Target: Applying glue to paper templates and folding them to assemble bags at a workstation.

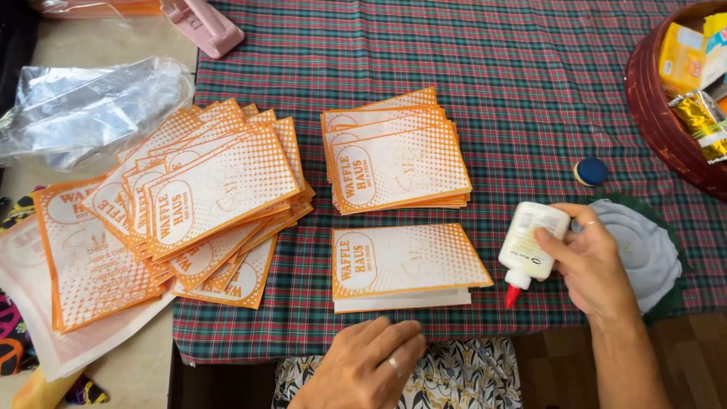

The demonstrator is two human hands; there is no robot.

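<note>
My right hand (591,265) grips a white glue bottle (530,242) with a red nozzle, tilted tip down just right of a folded orange-and-white paper sleeve (405,261) lying on the plaid tablecloth (492,91). My left hand (367,360) rests flat, palm down, on the table's near edge below that sleeve, holding nothing. A neat stack of the same sleeves (397,155) sits just beyond it. A fanned, messy pile of sleeves (204,189) spreads to the left.
A blue bottle cap (591,171) lies beyond my right hand. A grey ruffled cloth mat (647,250) is under the wrist. A dark red basket (659,113) of snack packets stands at the far right. Clear plastic wrap (83,106) and a pink stapler (204,24) lie at the far left.
</note>
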